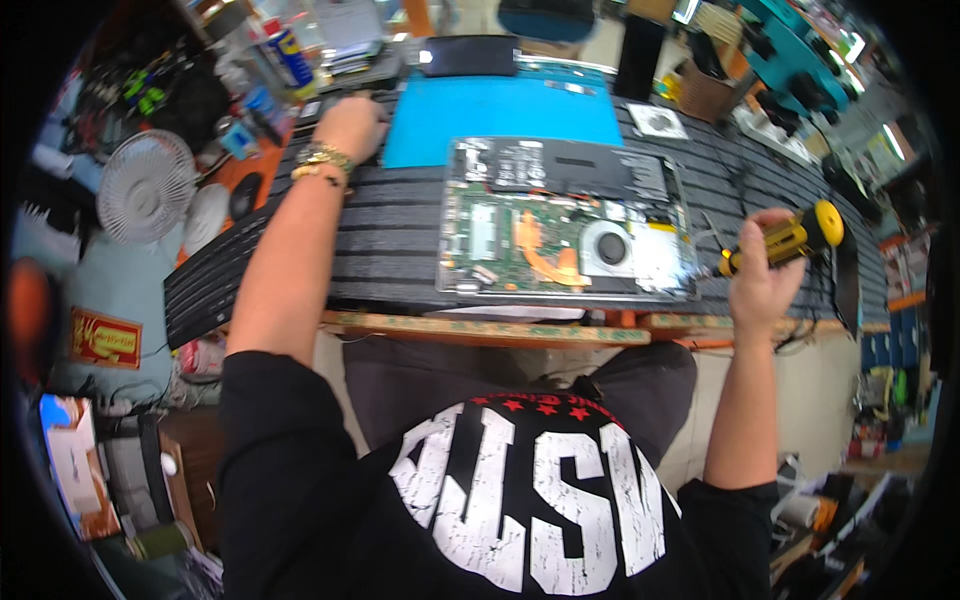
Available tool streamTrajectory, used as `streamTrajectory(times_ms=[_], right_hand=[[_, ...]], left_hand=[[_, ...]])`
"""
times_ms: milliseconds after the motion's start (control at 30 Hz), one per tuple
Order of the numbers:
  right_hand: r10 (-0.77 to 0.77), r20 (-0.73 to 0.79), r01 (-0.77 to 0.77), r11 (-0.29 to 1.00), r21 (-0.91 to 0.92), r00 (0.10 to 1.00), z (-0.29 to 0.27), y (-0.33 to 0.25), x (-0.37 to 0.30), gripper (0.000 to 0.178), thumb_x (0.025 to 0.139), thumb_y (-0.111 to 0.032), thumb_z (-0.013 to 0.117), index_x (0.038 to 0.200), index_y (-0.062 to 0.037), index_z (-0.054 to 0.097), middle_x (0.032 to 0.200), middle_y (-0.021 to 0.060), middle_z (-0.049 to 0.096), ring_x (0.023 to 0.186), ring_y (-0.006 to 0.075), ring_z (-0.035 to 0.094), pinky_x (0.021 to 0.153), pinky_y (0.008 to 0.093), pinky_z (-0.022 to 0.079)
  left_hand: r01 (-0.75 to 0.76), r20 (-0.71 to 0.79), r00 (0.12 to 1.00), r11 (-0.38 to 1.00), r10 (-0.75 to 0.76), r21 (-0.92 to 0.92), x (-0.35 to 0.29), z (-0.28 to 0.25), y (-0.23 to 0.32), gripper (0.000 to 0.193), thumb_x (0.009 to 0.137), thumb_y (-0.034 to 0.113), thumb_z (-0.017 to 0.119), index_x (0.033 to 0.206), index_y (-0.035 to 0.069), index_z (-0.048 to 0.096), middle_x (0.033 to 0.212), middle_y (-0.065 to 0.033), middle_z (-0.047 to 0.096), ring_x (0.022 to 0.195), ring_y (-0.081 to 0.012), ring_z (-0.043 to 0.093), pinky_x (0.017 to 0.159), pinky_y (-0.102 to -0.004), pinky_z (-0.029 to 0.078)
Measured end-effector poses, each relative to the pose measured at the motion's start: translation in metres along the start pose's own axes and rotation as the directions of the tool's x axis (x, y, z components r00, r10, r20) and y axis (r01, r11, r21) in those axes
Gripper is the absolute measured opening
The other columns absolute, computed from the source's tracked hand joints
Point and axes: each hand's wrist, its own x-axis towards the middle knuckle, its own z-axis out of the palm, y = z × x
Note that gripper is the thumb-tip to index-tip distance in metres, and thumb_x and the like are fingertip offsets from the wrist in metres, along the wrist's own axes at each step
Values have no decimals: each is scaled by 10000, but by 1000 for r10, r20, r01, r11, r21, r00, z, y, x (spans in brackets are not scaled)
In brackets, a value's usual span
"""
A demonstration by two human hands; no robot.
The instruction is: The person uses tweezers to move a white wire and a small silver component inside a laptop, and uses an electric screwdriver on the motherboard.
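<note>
An opened laptop base [568, 222] lies on the ribbed dark mat, its insides bare. A black battery [580, 168] runs along its far side. Nearer me are a green circuit board [500, 255], a copper heat pipe [530, 240] and a round fan [606, 248]. My right hand [768, 275] is closed around a yellow and black screwdriver [790, 240], its shaft pointing left at the laptop's near right corner; I cannot tell whether the tip touches. My left hand [350, 128] is at the bench's far left, beside the blue mat [505, 115]; its fingers are blurred and partly hidden.
A black phone [468, 56] lies at the blue mat's far edge. A white square piece [657, 121] sits right of that mat. A white fan [147, 187] and a blue spray can [290, 60] stand at left; a teal microscope [790, 55] is at far right.
</note>
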Motion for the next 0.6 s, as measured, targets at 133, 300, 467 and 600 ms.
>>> streamTrajectory(times_ms=[133, 300, 467, 600], right_hand=[[29, 9, -30, 999, 22, 1000, 17, -8, 0, 253, 1042, -8, 771, 1246, -58, 631, 1072, 4, 677, 897, 76, 633, 798, 258, 536], [20, -1, -20, 1000, -23, 1000, 12, -9, 1, 287, 1027, -35, 794, 1253, -42, 617, 1068, 22, 687, 885, 80, 642, 807, 251, 542], [32, 18, -32, 999, 19, 999, 10, -9, 0, 289, 1028, -37, 793, 1260, -38, 622, 1075, 26, 691, 919, 84, 653, 836, 257, 548], [27, 6, -28, 998, 58, 1000, 20, -11, 1, 280, 1036, -33, 789, 1264, -38, 626, 1081, 26, 689, 934, 88, 650, 851, 255, 545]], left_hand=[[-50, -69, 996, 999, 51, 15, -9, 6, -9, 171, 979, 221, 778, 1041, 96, 876, 1051, -217, 831, 1032, -429, 791, 961, -549, 632], [-48, -62, 997, 999, 47, -14, -2, 5, -1, 178, 986, 210, 768, 1018, 61, 861, 1046, -227, 828, 1043, -423, 784, 978, -544, 619], [-39, -57, 998, 999, 39, -4, -1, 6, 0, 187, 984, 207, 773, 1036, 47, 855, 1058, -234, 824, 1040, -430, 781, 975, -542, 620], [16, -98, 995, 999, -20, -46, -6, 12, 0, 198, 983, 217, 784, 1001, 23, 819, 1009, -232, 818, 1027, -444, 766, 940, -548, 602]])
